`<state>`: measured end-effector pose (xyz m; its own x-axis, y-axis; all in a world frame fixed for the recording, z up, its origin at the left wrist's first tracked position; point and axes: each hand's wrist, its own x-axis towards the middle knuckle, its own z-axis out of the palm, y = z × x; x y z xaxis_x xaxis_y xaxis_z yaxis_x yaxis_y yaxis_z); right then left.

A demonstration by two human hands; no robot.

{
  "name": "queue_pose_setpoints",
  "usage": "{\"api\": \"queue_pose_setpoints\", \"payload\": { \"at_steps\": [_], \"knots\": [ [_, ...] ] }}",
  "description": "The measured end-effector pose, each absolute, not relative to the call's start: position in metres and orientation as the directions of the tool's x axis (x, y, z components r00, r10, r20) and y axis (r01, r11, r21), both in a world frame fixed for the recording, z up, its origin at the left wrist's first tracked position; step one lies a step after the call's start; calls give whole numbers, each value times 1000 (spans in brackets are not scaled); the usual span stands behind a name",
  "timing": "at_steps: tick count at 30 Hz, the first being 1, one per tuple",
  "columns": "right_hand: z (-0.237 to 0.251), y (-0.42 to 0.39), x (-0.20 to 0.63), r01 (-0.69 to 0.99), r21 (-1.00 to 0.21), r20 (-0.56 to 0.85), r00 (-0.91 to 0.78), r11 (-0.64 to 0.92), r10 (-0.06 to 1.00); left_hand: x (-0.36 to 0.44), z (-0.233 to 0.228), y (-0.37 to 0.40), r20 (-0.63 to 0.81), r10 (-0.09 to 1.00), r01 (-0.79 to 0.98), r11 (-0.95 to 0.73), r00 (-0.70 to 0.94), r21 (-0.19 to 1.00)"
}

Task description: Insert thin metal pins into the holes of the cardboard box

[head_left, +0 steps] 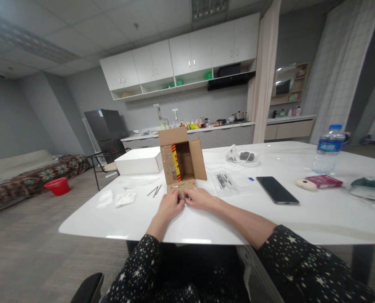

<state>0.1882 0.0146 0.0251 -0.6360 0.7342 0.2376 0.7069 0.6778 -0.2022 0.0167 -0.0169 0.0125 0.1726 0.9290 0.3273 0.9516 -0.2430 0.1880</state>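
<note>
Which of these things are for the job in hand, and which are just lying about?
Probably in use:
- cardboard box, its front flap at the left fingers and right fingers
- perhaps the thin metallic pieces nearby

Apparently just lying about:
- phone
- water bottle
- red tub

Cabinets (179,52) and apparently a hood (231,81) suggest a kitchen.

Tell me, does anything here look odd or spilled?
Nothing looks spilled. The open brown cardboard box seems slightly odd: its mouth faces sideways, not up, and small dots, too tiny to identify, speckle its left and lower flaps.
</note>
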Motion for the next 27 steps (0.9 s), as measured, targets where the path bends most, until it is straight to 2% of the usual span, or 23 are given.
{"api": "queue_pose_setpoints", "payload": {
  "at_steps": [5,12,27],
  "knots": [
    [26,14,188,714,-202,225,-632,670,742,15,10,-15,327,929,950,-246,174,193],
    [24,16,188,719,-194,237,-626,668,743,13,5,-12,334,920,957,-261,205,130],
    [26,14,188,721,-195,239,-623,665,745,12,3,-10,328,922,957,-259,204,131]
  ]
}}
